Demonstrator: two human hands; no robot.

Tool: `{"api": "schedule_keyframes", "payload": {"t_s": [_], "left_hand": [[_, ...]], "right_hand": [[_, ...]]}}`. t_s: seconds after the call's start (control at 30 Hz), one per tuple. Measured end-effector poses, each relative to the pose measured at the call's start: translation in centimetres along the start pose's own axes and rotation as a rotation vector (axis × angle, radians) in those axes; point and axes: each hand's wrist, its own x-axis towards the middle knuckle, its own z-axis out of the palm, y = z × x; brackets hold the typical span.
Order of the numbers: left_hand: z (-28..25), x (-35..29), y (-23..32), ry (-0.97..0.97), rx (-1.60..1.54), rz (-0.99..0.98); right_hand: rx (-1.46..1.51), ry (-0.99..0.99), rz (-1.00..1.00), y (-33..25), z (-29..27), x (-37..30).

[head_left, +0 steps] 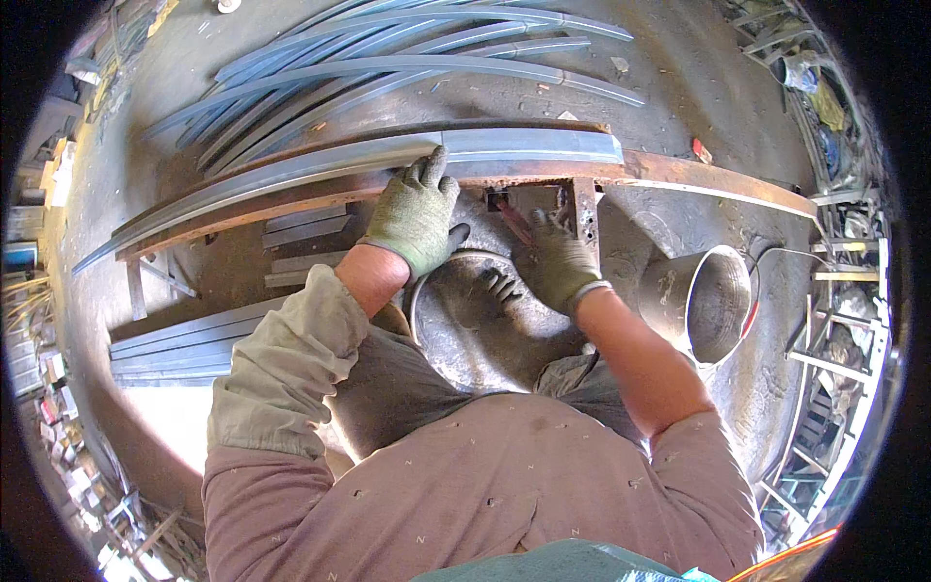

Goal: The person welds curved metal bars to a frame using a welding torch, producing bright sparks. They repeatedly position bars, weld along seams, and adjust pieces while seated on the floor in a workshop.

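My left hand (417, 211), in a grey-green work glove with dark fingertips, lies across the near edge of a long grey metal strip (529, 145). Its fingers are stretched out on the metal and the thumb stands apart. The strip rests along a rusty brown beam (718, 177). Lower and to the right, my gloved right hand (562, 267) is closed around the near end of a reddish bar (512, 219). This bar slants down toward me from a small bracket under the beam, beside an upright rusty post (586, 218). Part of its grip is hidden.
Several long curved metal strips (407, 68) lie on the floor beyond the beam. A metal drum (713, 306) lies on its side at right, near a rack (839, 369). Stacked grey profiles (184, 344) are at left. Between my legs is a round-rimmed metal container (417, 315).
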Motion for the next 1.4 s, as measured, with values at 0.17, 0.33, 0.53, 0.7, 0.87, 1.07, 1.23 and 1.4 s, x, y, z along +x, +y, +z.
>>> {"api": "schedule_keyframes", "payload": {"t_s": [0.17, 0.33, 0.53, 0.7, 0.87, 1.07, 1.23, 1.4], "left_hand": [[0.0, 0.1, 0.1, -0.016, 0.018, -0.011], [0.5, -0.4, -0.8, 0.011, 0.032, -0.019], [1.3, -0.1, -1.4, 0.073, 0.202, -0.004], [1.3, -0.5, -0.8, 0.068, 0.121, -0.012], [1.2, -0.8, 0.0, 0.052, 0.139, -0.009], [1.9, -0.6, -0.1, 0.078, 0.105, 0.001], [2.7, -0.6, -0.5, 0.14, 0.012, 0.007], [3.4, -0.8, -0.9, 0.179, 0.01, 0.045]], "right_hand": [[0.067, -0.297, 0.303, -2.3, -0.2, 2.3], [0.106, -0.293, 0.268, -3.0, -2.5, 1.1], [0.136, -0.173, 0.137, -0.1, -6.5, -7.2], [0.856, -0.094, 0.453, 4.2, -8.8, -13.6], [1.485, 0.16, 0.23, 4.5, -10.3, -12.2], [1.273, 0.073, 0.219, 0.5, -11.3, -5.1], [0.877, 0.143, 0.124, -1.7, -11.1, -2.3], [0.882, 0.097, 0.249, -2.7, -10.8, -1.5]]}}
